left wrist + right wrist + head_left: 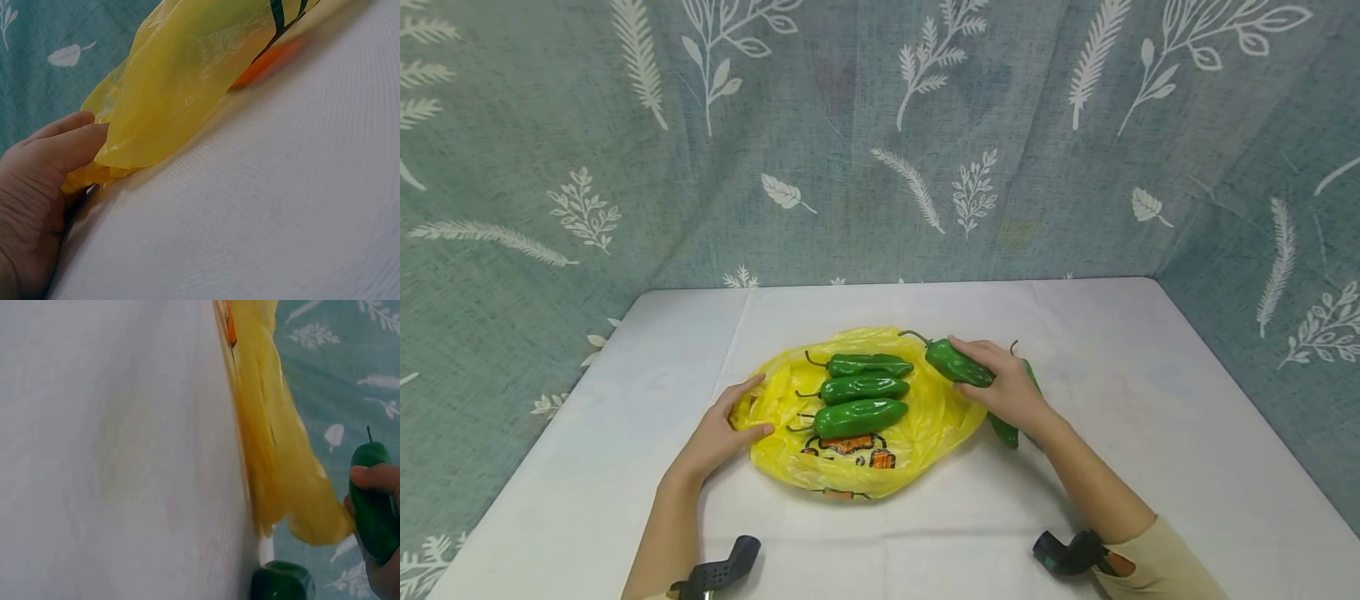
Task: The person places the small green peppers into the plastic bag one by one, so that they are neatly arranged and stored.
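Three long green peppers [861, 418] lie stacked side by side on a yellow plastic bag [940, 412], stems to the left. My right hand [1011, 387] grips another green pepper [958, 365] above the bag's right side, its stem pointing left. The right wrist view shows that pepper [372, 512] between thumb and fingers. Under my right hand a further green pepper [1003, 431] lies on the table beside the bag, partly hidden. At the bag's left edge rests my left hand [718, 433], thumb and fingers spread apart, touching the yellow plastic [169, 94].
A white cloth [925, 550] covers the table. Behind and at the sides hangs a green curtain [850, 167] with white leaf prints. Orange and black print marks the bag's front. A black wrist camera sits on each forearm.
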`<state>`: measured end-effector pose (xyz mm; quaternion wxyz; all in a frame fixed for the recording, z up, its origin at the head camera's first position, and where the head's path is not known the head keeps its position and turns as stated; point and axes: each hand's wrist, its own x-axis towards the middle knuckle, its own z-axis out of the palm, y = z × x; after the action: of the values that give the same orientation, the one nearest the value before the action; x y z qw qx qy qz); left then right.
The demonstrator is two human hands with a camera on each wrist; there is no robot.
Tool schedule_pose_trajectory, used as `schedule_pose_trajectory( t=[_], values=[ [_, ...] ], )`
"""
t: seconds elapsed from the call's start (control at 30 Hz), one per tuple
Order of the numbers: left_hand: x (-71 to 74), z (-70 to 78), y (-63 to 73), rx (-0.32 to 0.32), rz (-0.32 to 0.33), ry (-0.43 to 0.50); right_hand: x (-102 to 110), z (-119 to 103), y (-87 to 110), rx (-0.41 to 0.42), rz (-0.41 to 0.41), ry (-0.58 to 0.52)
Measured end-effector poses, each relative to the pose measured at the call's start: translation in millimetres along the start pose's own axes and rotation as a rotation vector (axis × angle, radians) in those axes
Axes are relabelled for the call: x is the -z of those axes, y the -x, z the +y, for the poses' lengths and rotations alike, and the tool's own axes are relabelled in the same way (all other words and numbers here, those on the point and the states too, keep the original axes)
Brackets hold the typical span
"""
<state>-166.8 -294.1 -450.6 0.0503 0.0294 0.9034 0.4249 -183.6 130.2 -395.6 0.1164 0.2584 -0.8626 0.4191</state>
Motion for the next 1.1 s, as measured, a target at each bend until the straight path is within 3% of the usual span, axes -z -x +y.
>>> schedule_pose_trajectory(
  t=[0.3,0.57,0.7,0.9,1.1],
  values=[
    [-0.2,-1.2,-1.1,0.008,0.0,-0.005,-16,-14,-5.9,0.082,-0.062,-0.032],
    [-1.0,-1.6,-1.4,0.019,0.0,-0.002,-30,-30,-9.6,0.066,-0.146,-0.073],
    [-1.0,-1.9,-1.5,0.026,0.0,-0.005,-38,-36,-12.5,0.12,-0.166,-0.077],
    [-1.1,-2.2,-1.4,0.019,-0.001,-0.008,-50,-41,-15.7,0.206,-0.197,-0.07],
    [-0.5,-0.9,-0.8,0.013,0.001,-0.009,-60,-50,-15.9,0.209,-0.263,-0.033]
  ],
)
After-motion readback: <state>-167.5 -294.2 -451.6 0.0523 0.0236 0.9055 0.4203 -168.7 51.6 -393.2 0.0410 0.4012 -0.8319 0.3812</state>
